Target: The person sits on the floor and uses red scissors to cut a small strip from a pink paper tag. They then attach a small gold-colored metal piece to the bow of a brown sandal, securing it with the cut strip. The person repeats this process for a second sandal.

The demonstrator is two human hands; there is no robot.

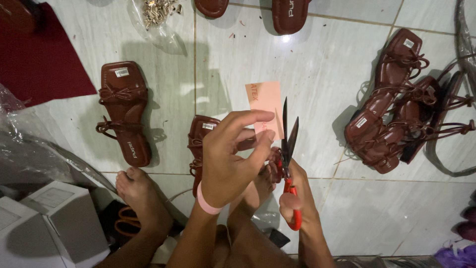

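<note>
Above the tiled floor (327, 69), centre frame, we pinch a pink paper slip (265, 101) w/ our left hand (229, 161), fingers (248, 118) closed on it. Right hand (293, 196) grips red-handled scissors (288, 149), blades narrowly apart beside the slip. Brown sandals (124, 111) lie round abt.

Home shoemaking workspace, tiled floor (317, 64), brown sandals (124, 111) laid out, bag of metal fittings (158, 12), cardboard boxes (54, 218)
</note>
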